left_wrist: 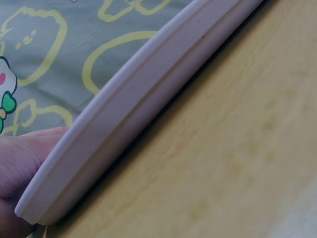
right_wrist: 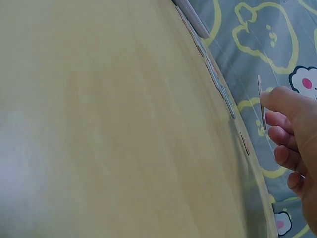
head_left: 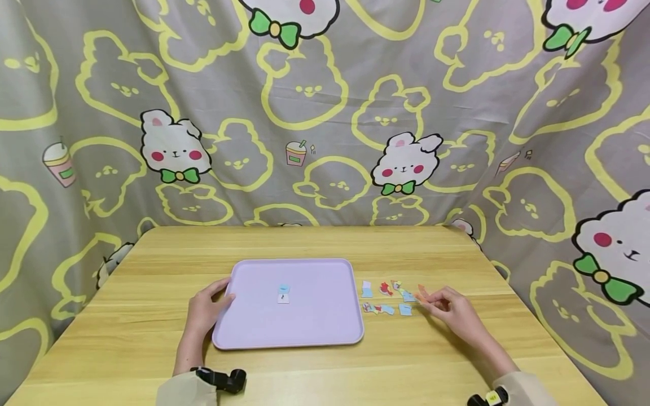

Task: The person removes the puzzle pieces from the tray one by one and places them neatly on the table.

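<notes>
My left hand [head_left: 207, 307] grips the left side of a lavender tray [head_left: 325, 321], its thumb over the rim and its fingers along the outer edge. In the left wrist view, part of that hand [left_wrist: 22, 163] shows behind the tray wall [left_wrist: 124, 104]. Near the tray's middle lie two small joined picture pieces [head_left: 283, 294], one blue and one white. To the right of the tray, my right hand [head_left: 452, 313] pinches a thin flat puzzle piece [right_wrist: 261, 101] with orange on it, raised off the table. The other fingers curl loosely below it.
Several loose puzzle pieces lie between the tray and my right hand, among them a white-and-blue one [head_left: 367, 289], a red one [head_left: 386, 288] and a blue one [head_left: 405, 309]. Behind the wooden table [head_left: 304, 375] hangs a patterned curtain [head_left: 335, 135], which also flanks both sides.
</notes>
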Demonstrator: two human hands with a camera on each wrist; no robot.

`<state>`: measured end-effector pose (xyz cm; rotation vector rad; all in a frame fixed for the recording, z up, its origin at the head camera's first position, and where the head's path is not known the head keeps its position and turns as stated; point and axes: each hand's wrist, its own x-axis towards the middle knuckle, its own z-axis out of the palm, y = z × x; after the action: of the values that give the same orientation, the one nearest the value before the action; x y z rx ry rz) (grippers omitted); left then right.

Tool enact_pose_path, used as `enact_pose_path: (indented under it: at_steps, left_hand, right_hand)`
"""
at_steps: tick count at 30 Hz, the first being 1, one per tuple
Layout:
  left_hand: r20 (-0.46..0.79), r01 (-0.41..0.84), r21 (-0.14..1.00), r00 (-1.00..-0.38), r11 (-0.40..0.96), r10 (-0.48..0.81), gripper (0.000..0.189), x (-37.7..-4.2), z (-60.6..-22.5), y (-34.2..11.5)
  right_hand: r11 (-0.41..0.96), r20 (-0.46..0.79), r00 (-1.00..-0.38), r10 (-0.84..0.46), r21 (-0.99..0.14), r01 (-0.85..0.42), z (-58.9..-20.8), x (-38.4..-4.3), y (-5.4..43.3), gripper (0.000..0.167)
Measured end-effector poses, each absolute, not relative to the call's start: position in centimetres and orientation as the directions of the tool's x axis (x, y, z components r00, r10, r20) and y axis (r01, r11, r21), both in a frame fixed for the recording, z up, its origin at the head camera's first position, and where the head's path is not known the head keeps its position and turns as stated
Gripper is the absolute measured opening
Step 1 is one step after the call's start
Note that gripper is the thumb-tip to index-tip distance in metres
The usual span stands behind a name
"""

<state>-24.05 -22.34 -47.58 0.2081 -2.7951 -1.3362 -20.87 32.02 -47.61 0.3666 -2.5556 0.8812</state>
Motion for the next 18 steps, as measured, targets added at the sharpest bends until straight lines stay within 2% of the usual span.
enact_pose_path:
  at_steps: [10,18]
  left_hand:
    - [-0.028,-0.11,0.781,-0.99,0.614,-0.141,0.05,-23.83,-47.51,-22.18]
    - [-0.016,-0.099,0.776,-0.99,0.623,-0.137,0.05,-23.94,-47.53,-22.2]
  right_hand:
    - [0.797,0.491,-0.855,-0.165,-0.444,-0.409,-47.82,-20.68,32.76,0.013]
    - [0.788,0.489,-0.846,-0.212,-0.427,-0.444,-47.63,-20.39,33.1,0.018]
